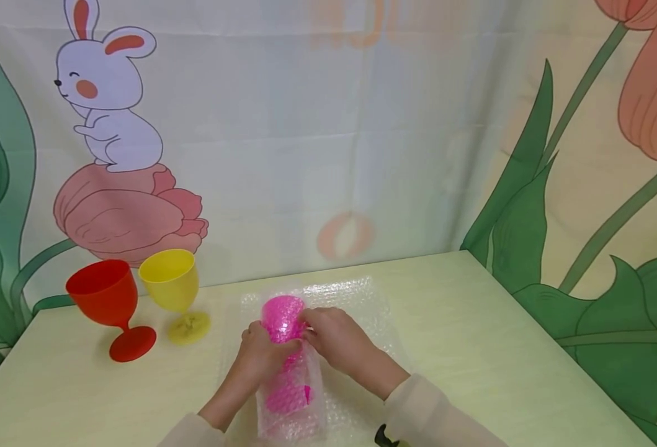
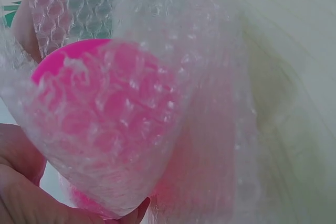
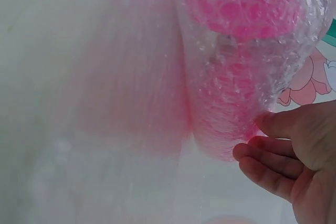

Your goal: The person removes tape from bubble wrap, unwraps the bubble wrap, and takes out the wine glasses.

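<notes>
A pink plastic goblet [image 1: 283, 312] lies wrapped in clear bubble wrap [image 1: 356, 310], its bowl toward the far side of the table. My left hand [image 1: 262, 352] grips the wrapped goblet from the left, its thumb across the middle. In the left wrist view, part of the pink rim [image 2: 68, 56] shows bare above the wrap. From the right, my right hand [image 1: 339, 340] pinches the bubble wrap beside the bowl. The right wrist view shows the thumb and fingers [image 3: 268, 169] at the wrap's edge, and the goblet's round foot [image 3: 241, 6] under the bubbles.
A red goblet [image 1: 107, 295] and a yellow goblet [image 1: 173, 285] stand upright at the table's left. More bubble wrap lies flat under and right of the wrapped goblet. Behind the pale table [image 1: 462, 347] hangs a printed curtain [image 1: 261, 136] with a rabbit and flowers.
</notes>
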Tool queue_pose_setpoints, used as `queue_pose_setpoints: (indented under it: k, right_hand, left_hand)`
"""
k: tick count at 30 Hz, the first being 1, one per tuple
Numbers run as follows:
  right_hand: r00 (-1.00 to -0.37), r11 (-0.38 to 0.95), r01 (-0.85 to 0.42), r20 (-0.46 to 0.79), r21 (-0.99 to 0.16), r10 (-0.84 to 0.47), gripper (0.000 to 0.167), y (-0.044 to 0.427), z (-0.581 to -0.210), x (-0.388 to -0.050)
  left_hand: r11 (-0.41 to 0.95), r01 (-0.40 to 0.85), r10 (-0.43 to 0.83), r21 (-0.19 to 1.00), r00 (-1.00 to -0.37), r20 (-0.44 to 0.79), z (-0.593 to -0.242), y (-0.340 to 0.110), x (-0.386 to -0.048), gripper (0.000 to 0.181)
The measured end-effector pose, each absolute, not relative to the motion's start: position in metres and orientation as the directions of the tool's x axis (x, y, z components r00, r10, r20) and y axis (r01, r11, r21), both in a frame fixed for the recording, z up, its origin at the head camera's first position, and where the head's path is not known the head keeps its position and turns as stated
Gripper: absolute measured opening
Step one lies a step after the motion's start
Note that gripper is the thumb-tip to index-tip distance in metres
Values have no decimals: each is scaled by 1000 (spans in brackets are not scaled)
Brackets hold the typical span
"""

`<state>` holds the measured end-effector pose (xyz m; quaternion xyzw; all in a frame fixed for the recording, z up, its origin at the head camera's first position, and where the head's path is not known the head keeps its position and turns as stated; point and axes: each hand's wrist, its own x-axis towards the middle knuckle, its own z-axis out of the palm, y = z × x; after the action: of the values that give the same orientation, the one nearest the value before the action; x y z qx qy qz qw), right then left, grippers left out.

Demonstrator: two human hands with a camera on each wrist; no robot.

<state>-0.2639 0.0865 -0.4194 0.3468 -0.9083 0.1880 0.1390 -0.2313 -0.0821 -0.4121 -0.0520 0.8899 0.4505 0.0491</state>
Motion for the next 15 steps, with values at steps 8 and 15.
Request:
queue_pose_setpoints:
  k: [8,15]
  right_hand:
    - [-651,721,-693,445,-16,-615,6,82,-424,-263]
    - [-632,727,-686,470,29,-616,13,81,-427,-262]
  left_hand:
    - [594,-127,-58,794,-992,-116,-414,-85,-233,89]
    - [599,-125,-60,791,-992,-111,-413,-84,-234,91]
